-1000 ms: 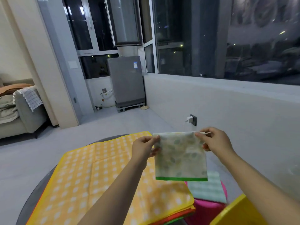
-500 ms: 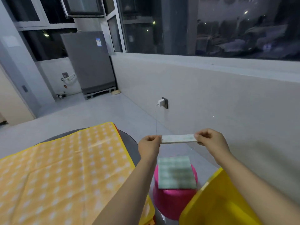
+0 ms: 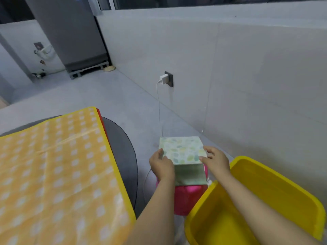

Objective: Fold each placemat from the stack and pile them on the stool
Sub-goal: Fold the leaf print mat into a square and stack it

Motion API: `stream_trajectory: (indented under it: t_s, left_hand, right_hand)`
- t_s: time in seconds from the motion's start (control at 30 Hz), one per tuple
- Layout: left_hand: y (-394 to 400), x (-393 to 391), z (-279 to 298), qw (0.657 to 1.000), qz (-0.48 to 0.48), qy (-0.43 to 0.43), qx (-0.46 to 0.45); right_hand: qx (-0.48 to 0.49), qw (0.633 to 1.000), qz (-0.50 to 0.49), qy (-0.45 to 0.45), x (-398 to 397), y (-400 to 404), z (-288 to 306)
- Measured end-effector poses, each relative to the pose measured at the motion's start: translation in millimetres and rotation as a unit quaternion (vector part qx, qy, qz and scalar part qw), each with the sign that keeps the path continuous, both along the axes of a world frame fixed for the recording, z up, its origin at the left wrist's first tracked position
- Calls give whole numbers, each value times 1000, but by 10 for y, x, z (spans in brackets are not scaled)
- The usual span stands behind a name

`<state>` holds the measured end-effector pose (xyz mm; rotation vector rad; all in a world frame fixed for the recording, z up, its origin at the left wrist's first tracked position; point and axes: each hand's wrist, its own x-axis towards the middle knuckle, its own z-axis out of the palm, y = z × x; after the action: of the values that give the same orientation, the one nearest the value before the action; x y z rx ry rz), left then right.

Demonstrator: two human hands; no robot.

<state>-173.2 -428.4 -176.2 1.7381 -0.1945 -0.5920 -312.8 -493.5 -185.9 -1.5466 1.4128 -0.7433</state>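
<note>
Folded leaf-print placemat: light, limp, probably slick; best held by opposite edges. Left hand and right hand pinched its sides above pink stool.

The stack of placemats lies on the surface, at left. The stool stands right of it, bearing a folded placemat. A tub sits further right.

1. We see open floor beyond the pink stool.
2. A yellow tub crowds the stool's right side, just beside it.
3. The desk edge closes the left side, leaving a narrow gap.
4. A charger cable hangs behind the stool.
</note>
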Motion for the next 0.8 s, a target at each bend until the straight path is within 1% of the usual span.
stream_trajectory:
  t_s: [0.17, 0.33, 0.5, 0.8]
  left_hand:
    - [182, -17, -420, 998, -22, 9, 52]
    - [258, -37, -587, 995, -56, -24, 81]
    - [297, -40, -657, 993, -64, -42, 95]
    - [294, -41, -834, 980, -91, -108, 137]
  right_hand:
    - [44, 998, 10, 53, -9, 125, -373]
    - [51, 995, 21, 85, -21, 161, -555]
    - [41, 995, 23, 94, -28, 187, -642]
    - [-3, 986, 49, 161, 53, 203, -750]
